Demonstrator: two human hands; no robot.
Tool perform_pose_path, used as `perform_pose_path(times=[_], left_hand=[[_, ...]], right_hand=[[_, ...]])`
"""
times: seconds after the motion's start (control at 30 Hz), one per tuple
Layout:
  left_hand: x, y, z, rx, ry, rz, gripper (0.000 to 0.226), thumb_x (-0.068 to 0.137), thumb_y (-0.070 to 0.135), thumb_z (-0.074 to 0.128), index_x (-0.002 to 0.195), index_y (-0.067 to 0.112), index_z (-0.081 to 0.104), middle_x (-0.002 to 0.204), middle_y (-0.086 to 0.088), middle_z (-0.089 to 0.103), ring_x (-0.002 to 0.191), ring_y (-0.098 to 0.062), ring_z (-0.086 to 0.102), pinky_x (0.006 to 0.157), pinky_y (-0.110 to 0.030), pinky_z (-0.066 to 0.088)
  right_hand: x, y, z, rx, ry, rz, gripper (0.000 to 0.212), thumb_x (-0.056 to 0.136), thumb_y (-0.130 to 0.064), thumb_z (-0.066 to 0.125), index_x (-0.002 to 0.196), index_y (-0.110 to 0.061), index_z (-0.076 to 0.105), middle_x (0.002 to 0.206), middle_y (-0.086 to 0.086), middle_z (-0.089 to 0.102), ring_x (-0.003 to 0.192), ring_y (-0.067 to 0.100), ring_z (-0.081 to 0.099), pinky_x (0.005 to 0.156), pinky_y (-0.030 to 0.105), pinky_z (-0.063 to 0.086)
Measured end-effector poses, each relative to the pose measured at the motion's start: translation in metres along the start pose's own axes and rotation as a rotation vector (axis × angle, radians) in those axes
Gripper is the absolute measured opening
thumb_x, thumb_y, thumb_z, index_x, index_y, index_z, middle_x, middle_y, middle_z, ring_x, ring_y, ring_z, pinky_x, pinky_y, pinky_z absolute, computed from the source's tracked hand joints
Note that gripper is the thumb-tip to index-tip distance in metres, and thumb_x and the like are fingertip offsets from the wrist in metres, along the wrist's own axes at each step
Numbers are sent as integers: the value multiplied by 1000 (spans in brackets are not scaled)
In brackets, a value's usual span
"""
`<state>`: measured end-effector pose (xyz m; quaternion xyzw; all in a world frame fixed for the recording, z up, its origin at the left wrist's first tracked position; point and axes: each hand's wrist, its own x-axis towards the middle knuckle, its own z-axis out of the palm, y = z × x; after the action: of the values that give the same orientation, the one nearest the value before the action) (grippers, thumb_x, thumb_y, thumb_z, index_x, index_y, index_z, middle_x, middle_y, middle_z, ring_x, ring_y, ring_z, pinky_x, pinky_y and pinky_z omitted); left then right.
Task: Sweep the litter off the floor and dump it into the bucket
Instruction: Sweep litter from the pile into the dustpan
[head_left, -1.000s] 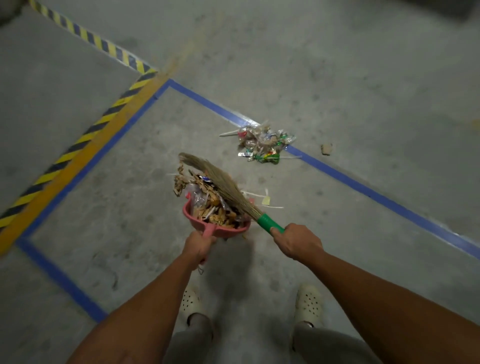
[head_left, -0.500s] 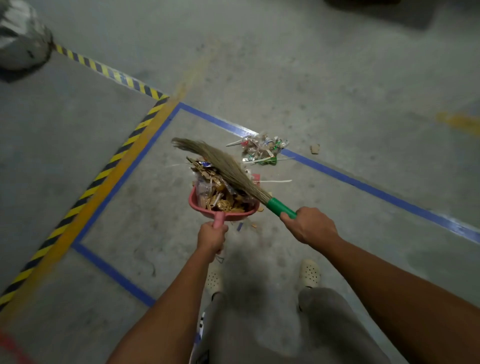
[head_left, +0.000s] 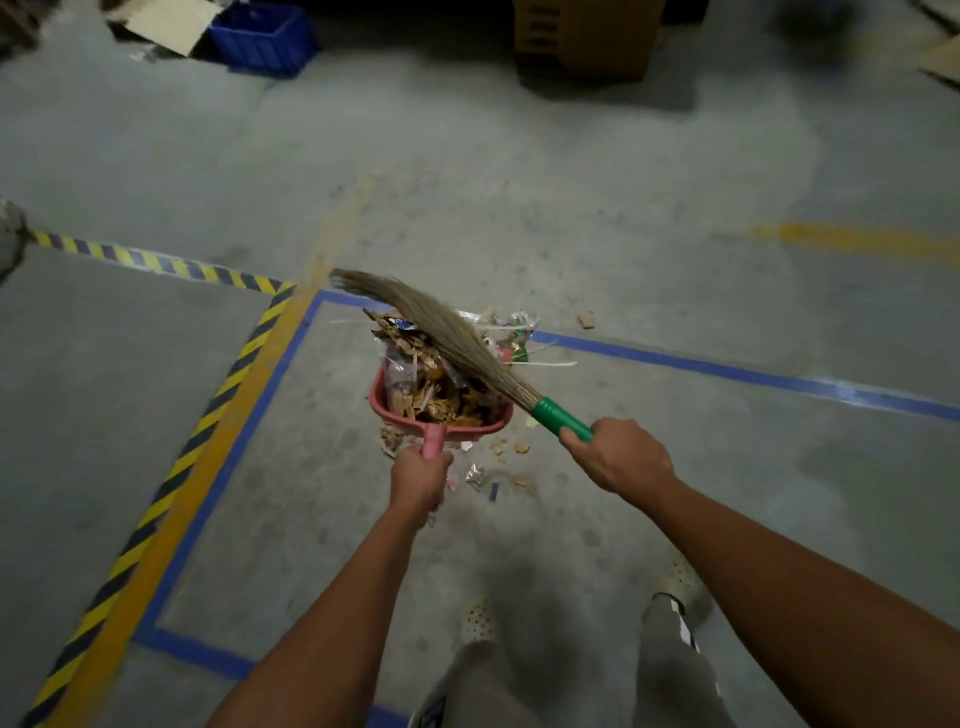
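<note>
Above the grey floor (head_left: 571, 208), the left hand (head_left: 418, 480) grips the pink dustpan (head_left: 395, 408) (full of litter (head_left: 436, 384)); the right hand (head_left: 621, 457) grips the broom (head_left: 457, 338), bristles resting on it.

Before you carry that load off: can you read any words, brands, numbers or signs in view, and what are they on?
Nothing here can be read as text.
Wrappers heaped in the dustpan: some print shows, too blurred to read.
Cardboard box: dark and blurred, no legible marking.
Blue tape and striped tape on the floor: plain colours, no lettering.
</note>
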<state>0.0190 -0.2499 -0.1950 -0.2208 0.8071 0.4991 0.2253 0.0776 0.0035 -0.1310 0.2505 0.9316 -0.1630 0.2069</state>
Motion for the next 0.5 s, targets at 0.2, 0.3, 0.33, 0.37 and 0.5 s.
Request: perform_pose_path(times=[0.2, 0.3, 0.33, 0.37, 0.5], left_hand=[[-15, 8, -10, 137, -69, 137, 25, 92, 30, 62, 83, 7, 60, 67, -12, 58, 51, -24, 51, 49, -29, 41], [-41, 14, -3, 175, -129, 168, 19, 83, 26, 64, 86, 8, 61, 73, -13, 61, 58, -26, 54, 55, -33, 44], [-53, 18, 0, 194, -143, 178, 18, 82, 25, 64, 86, 8, 61, 74, -12, 61, 60, -26, 55, 55, -34, 45], [-66, 21, 2, 214, -157, 188, 18, 81, 25, 64, 86, 8, 61, 74, -12, 61, 60, -26, 55, 55, -34, 45], [-114, 22, 27, 285, -220, 244, 20, 83, 23, 63, 88, 4, 64, 73, -14, 63, 57, -25, 56, 51, -33, 46]], right_hand=[[-53, 9, 4, 65, 53, 128, 56, 92, -71, 41, 91, -18, 59, 82, 4, 61, 75, 24, 61, 65, 31, 47], [-86, 25, 3, 112, 70, 191, 56, 93, -71, 41, 93, -18, 59, 82, 4, 61, 75, 23, 61, 65, 31, 47], [-99, 32, 1, 134, 77, 214, 56, 93, -71, 41, 94, -17, 60, 82, 4, 61, 75, 23, 61, 65, 31, 48], [-113, 39, -1, 156, 84, 235, 58, 93, -71, 41, 96, -17, 61, 82, 4, 62, 75, 22, 62, 65, 31, 48], [-163, 82, -6, 235, 118, 331, 58, 94, -70, 42, 95, -16, 63, 75, 1, 59, 67, 18, 58, 59, 28, 44]])
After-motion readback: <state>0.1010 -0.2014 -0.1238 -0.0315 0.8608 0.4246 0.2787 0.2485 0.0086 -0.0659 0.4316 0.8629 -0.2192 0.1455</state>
